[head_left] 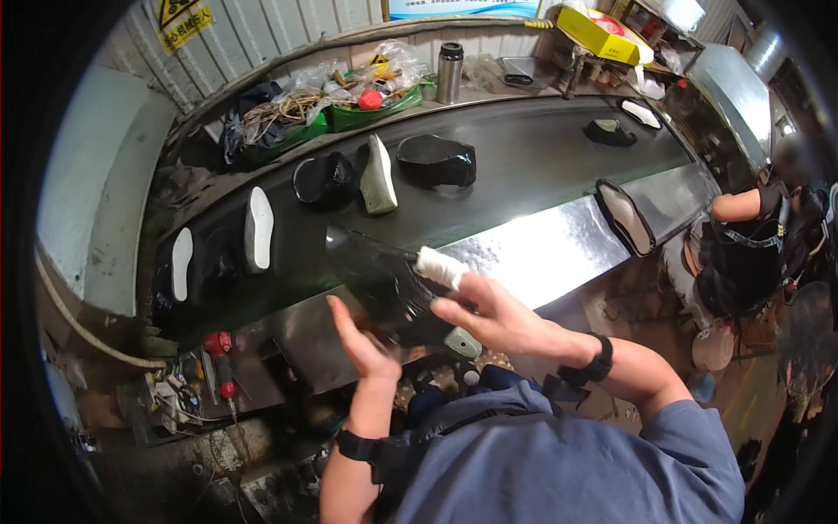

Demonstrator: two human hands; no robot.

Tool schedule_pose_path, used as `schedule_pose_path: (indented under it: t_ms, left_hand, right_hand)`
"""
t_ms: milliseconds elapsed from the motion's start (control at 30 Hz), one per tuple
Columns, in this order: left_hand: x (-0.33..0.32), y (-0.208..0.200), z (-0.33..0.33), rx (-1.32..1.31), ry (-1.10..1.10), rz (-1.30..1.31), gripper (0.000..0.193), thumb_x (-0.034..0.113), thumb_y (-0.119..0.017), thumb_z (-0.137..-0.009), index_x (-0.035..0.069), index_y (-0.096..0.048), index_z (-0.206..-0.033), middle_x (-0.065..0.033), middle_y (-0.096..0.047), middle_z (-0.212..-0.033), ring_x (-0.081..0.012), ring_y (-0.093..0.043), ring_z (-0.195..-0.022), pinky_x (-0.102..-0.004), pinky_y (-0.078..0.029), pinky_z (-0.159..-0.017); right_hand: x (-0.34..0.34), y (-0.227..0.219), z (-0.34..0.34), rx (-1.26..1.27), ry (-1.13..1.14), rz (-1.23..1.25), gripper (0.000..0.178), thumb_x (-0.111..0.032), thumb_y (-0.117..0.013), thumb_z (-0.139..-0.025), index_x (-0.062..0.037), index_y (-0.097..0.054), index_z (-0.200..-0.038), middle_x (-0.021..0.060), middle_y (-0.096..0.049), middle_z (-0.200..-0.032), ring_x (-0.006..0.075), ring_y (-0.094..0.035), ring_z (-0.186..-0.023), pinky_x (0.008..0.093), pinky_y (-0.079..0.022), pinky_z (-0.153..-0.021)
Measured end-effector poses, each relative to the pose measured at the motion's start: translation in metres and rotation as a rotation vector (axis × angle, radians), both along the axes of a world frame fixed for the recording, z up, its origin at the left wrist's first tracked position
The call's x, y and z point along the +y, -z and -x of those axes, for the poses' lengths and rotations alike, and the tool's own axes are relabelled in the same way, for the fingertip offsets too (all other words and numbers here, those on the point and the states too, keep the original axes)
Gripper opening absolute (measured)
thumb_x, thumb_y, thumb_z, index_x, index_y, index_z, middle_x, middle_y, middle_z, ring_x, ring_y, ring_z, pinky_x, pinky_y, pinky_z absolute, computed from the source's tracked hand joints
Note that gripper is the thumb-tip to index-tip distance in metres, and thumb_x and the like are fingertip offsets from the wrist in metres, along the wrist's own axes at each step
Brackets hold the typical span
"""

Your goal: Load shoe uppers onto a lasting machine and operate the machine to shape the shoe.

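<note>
Right hand (496,321) fingers curl round the white-wrapped tool handle (440,267), by the glossy black upper (381,278) over the conveyor belt's (537,144) near edge; left hand (365,349) alongside, probably bracing the upper, can't tell if gripping.

Gripping a white wrapped piece (439,266) in the right hand (506,319), over the near edge of the bench (528,140). Holding the left hand (365,351) with fingers extended beside a glossy black piece (391,284), too blurred to tell touching from apart. Showing two white soles (259,229) toward the bench's left end and a steel flask (449,77) beyond its far edge.
</note>
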State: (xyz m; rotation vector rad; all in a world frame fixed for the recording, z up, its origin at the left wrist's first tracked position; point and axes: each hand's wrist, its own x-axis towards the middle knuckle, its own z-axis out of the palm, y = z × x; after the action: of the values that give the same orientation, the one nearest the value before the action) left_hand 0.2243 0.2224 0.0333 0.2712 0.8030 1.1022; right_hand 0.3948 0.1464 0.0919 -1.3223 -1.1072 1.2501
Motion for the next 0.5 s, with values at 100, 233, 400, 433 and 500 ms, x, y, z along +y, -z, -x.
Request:
schedule_pose_path:
  t_ms: [100,233,400,433,500]
  left_hand:
    - [0.028,0.045,0.029,-0.261,0.224,0.222,0.069,0.062,-0.045,-0.098,0.003,-0.06,-0.13,-0.0106,-0.066,-0.126,-0.0321,-0.061,-0.116,-0.0504,-0.044,-0.105]
    - [0.05,0.121,0.033,-0.077,0.46,0.255,0.044,0.036,-0.059,-0.1,-0.001,-0.063,-0.123,-0.0146,-0.067,-0.122,-0.0277,-0.063,-0.113,-0.046,-0.049,-0.101]
    - [0.05,0.122,0.023,0.235,0.601,0.07,0.021,0.017,-0.067,-0.096,0.001,-0.066,-0.111,-0.0077,-0.071,-0.102,-0.0168,-0.069,-0.09,-0.0317,-0.055,-0.082]
    - [0.054,0.126,0.021,0.285,0.587,0.062,0.019,0.017,-0.068,-0.095,0.002,-0.066,-0.107,-0.0062,-0.071,-0.097,-0.0152,-0.068,-0.085,-0.0304,-0.055,-0.077]
    - [0.064,0.141,0.018,0.536,0.491,-0.015,0.022,0.018,-0.069,-0.096,0.0,-0.069,-0.107,-0.0057,-0.071,-0.097,-0.0125,-0.064,-0.083,-0.0283,-0.051,-0.076]
  right_hand:
    - [-0.028,0.015,-0.02,-0.716,-0.34,-0.057,0.028,-0.025,-0.068,-0.094,-0.0013,-0.06,-0.107,0.0142,-0.064,-0.085,0.0305,-0.063,-0.077,0.0373,-0.049,-0.071]
    - [-0.09,0.088,-0.016,-1.012,-0.396,-0.402,0.035,-0.019,-0.071,-0.082,-0.0038,-0.063,-0.113,0.0047,-0.058,-0.076,0.0242,-0.059,-0.078,0.058,-0.036,-0.114]
    - [-0.14,0.169,-0.008,-1.091,-0.346,-0.325,0.033,-0.014,-0.065,-0.073,-0.0034,-0.066,-0.104,0.009,-0.066,-0.094,0.0269,-0.06,-0.098,0.0602,-0.02,-0.123]
    - [-0.137,0.177,-0.007,-1.09,-0.342,-0.316,0.033,-0.014,-0.065,-0.073,-0.0034,-0.066,-0.104,0.009,-0.066,-0.094,0.0269,-0.06,-0.098,0.0602,-0.02,-0.123]
    - [-0.129,0.189,-0.006,-1.023,-0.287,-0.411,0.036,-0.012,-0.066,-0.073,-0.0053,-0.066,-0.109,0.0135,-0.064,-0.106,0.0313,-0.06,-0.106,0.0578,-0.03,-0.119]
